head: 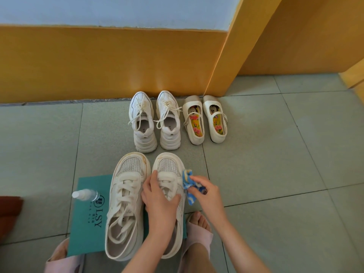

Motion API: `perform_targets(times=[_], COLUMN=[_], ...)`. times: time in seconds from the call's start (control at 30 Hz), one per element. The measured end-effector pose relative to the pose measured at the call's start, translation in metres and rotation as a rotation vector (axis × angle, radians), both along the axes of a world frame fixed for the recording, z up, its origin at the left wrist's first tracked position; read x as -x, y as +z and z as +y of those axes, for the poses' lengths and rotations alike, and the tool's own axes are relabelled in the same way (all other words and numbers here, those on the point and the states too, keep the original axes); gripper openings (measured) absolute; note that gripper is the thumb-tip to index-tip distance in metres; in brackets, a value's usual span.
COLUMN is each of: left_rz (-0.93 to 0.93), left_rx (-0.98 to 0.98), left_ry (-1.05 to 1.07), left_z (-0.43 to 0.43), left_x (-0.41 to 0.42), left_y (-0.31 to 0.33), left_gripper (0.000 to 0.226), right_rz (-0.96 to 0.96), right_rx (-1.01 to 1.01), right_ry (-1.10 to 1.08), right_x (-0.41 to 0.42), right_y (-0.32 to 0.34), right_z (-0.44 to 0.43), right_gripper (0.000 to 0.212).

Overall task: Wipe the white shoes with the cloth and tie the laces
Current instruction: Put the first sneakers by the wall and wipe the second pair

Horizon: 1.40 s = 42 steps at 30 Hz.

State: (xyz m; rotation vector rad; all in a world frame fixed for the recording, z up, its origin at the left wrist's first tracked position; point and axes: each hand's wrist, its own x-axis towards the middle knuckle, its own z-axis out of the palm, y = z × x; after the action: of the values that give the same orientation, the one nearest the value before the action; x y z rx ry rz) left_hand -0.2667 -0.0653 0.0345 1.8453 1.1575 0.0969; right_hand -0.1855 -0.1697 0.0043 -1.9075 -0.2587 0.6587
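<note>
Two white lace-up shoes stand side by side on a teal mat [89,219], toes pointing away from me. The left shoe [126,203] has loose laces and nothing touches it. My left hand [159,201] lies over the laces and tongue of the right shoe [169,166], gripping it. My right hand [206,194] pinches a blue, white and yellow cloth [190,186] against that shoe's outer side.
A small clear spray bottle [85,194] lies on the mat left of the shoes. A second pair of white sneakers [154,121] and cream strap shoes [205,119] stand by the orange wall. My feet in pink slippers [199,231] flank the mat.
</note>
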Motion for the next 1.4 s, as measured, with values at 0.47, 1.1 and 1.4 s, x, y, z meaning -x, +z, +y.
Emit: perform_targets(times=[0.47, 1.1, 1.4], left_rz=[0.017, -0.406, -0.615], left_rx=[0.043, 0.542, 1.238], left_ry=[-0.045, 0.059, 0.162], left_z=[0.003, 0.051, 0.104], left_x=[0.005, -0.002, -0.004], left_y=[0.007, 0.086, 0.113], left_gripper=[0.09, 0.042, 0.032], right_rz=[0.041, 0.219, -0.134], right_rx=[0.039, -0.144, 0.022], right_ry=[0.068, -0.042, 0.228], right_x=[-0.034, -0.042, -0.021], right_y=[0.011, 0.12, 0.159], right_z=[0.032, 0.023, 0.101], right_gripper=[0.038, 0.035, 0.025])
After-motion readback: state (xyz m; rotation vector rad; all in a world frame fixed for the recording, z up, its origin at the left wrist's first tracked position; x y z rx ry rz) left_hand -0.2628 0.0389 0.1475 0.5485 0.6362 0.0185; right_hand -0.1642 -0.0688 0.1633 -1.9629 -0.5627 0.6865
